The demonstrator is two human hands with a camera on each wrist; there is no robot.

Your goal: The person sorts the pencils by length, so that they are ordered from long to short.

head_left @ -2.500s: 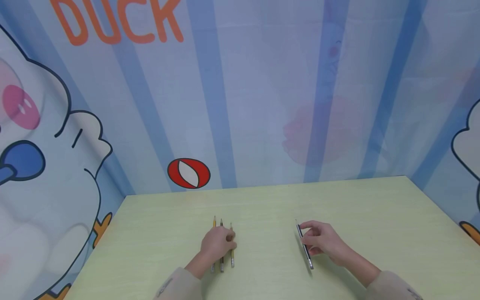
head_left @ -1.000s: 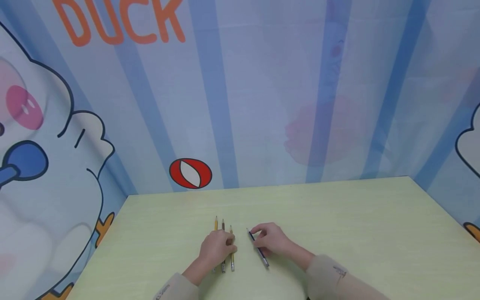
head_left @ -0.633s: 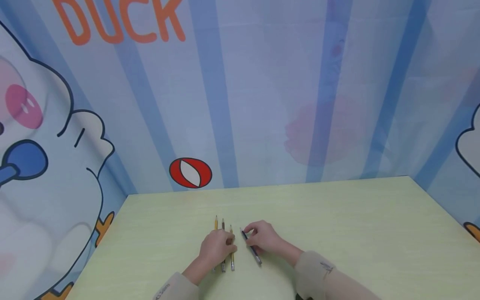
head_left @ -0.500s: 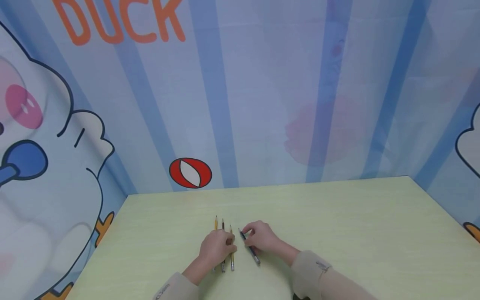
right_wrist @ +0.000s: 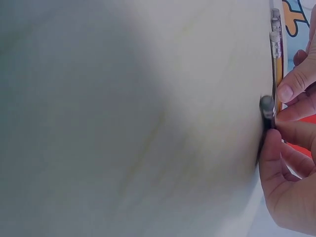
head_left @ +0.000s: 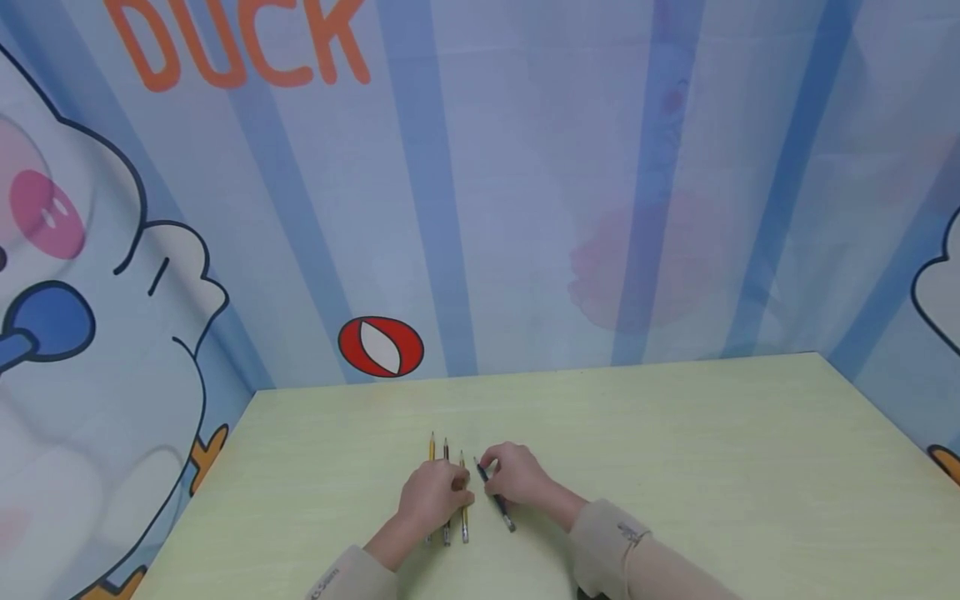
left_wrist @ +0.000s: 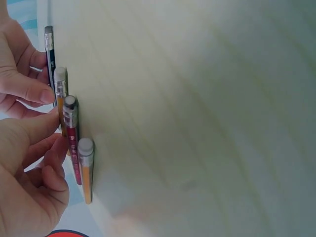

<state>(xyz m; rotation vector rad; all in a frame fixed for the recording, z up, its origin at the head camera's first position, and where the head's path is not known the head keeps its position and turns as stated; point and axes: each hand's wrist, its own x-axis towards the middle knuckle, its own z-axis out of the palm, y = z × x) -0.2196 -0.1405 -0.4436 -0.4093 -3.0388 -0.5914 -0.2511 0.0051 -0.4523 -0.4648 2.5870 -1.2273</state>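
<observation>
My left hand [head_left: 433, 497] pinches a yellow pencil [head_left: 465, 527] between thumb and fingers. Left of it lie a dark red pencil [left_wrist: 73, 148] and another yellow pencil [left_wrist: 86, 177], partly hidden under this hand in the head view. All three lie side by side, tips away from me, eraser ends near. In my right hand [head_left: 517, 475] is a dark pencil [head_left: 505, 515], pinched near its middle. It slants, tip toward the upper left, with a small gap to the held yellow pencil. Its eraser end [right_wrist: 267, 104] looks blurred in the right wrist view.
The pale yellow-green table [head_left: 675, 442] runs back to a blue striped cloth backdrop [head_left: 525, 208] with cartoon prints. The table's back edge lies well beyond the pencils. Beige sleeves [head_left: 611, 542] cover both forearms.
My right hand has carried the dark pencil leftward, from well to the right, up close beside the three pencils. The left hand has hardly moved and still holds the yellow pencil.
</observation>
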